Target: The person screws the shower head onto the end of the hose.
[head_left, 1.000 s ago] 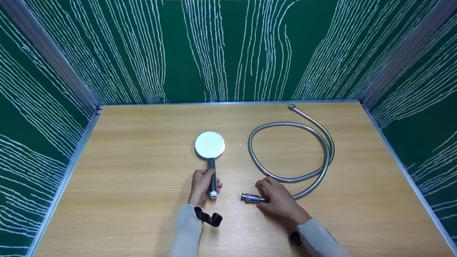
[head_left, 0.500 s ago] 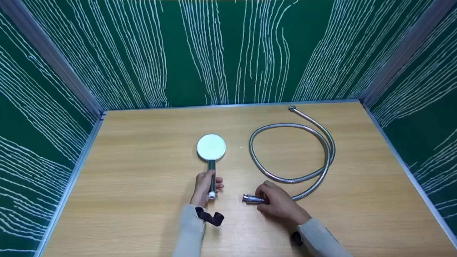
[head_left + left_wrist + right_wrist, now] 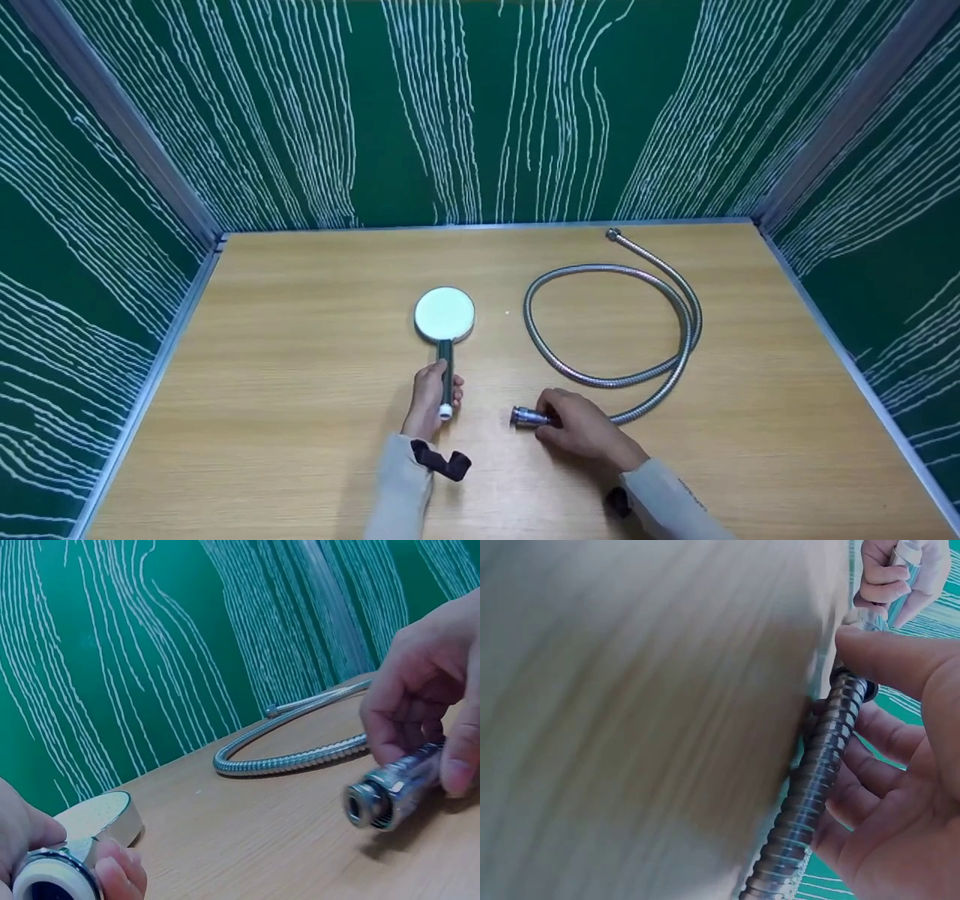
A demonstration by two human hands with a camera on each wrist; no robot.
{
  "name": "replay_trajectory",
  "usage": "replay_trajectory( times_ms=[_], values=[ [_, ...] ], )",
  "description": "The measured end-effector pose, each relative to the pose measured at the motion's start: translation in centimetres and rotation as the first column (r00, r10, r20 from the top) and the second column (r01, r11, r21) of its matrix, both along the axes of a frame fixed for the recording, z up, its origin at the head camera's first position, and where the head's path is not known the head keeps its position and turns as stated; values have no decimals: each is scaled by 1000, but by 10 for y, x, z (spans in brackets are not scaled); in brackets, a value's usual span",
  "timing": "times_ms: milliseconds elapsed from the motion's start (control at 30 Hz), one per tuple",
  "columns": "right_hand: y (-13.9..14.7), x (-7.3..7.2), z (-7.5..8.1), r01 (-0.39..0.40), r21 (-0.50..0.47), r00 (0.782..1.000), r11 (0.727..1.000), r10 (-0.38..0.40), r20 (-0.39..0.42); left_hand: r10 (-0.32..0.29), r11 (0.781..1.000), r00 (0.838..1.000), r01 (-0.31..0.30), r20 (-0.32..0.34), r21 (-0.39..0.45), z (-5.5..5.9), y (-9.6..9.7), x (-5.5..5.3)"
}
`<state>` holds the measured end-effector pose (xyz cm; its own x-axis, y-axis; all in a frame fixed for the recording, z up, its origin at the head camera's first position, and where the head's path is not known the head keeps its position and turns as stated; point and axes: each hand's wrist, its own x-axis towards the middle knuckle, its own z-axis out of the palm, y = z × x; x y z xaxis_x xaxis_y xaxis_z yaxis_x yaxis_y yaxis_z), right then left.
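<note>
My left hand (image 3: 427, 397) grips the dark handle of a hand shower (image 3: 445, 313), whose round pale face points up. The white threaded end of the handle pokes out toward me, and in the left wrist view it shows as a hollow white ring (image 3: 52, 881). To the right, my right hand (image 3: 589, 427) pinches a chrome connector (image 3: 529, 418) on the near end of a shower hose (image 3: 592, 268). That connector points left, apart from the handle. In the right wrist view the ribbed hose (image 3: 799, 795) runs back under the palm.
The hose lies in a loop on the wooden table (image 3: 285, 360), and its far end has a metal nut (image 3: 613, 234) near the back edge. Green walls (image 3: 495, 112) with white lines enclose the table at the back and sides. A dark strap (image 3: 442, 459) hangs from the left wrist.
The right fingers have drawn in around the hose connector, which has shifted slightly. The left hand keeps its hold on the hand shower, and the head view has tilted a little.
</note>
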<state>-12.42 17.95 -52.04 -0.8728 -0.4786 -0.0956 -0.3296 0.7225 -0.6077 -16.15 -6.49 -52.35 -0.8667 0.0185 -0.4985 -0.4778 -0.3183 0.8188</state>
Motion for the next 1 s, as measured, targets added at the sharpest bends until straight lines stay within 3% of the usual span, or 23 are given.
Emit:
replay_trajectory(
  times_ms=[300, 467, 633, 1000],
  values=[
    [2, 5, 1, 19, -37, 997, 999, -16, 78, 32, 993, 999, -29, -24, 114, -4, 1, 5],
    [4, 7, 2, 41, -24, 997, 999, -40, 69, 29, 981, 998, -16, -61, 194, -1, 5, 6],
    [4, 8, 1, 16, -56, 998, 998, -12, 63, 23, 969, 995, 3, -102, 246, 5, 6, 9],
    [-1, 11, 5, 21, -191, 994, 981, 1, 113, -19, 941, 962, 110, -274, 319, 17, 6, 16]
  ],
)
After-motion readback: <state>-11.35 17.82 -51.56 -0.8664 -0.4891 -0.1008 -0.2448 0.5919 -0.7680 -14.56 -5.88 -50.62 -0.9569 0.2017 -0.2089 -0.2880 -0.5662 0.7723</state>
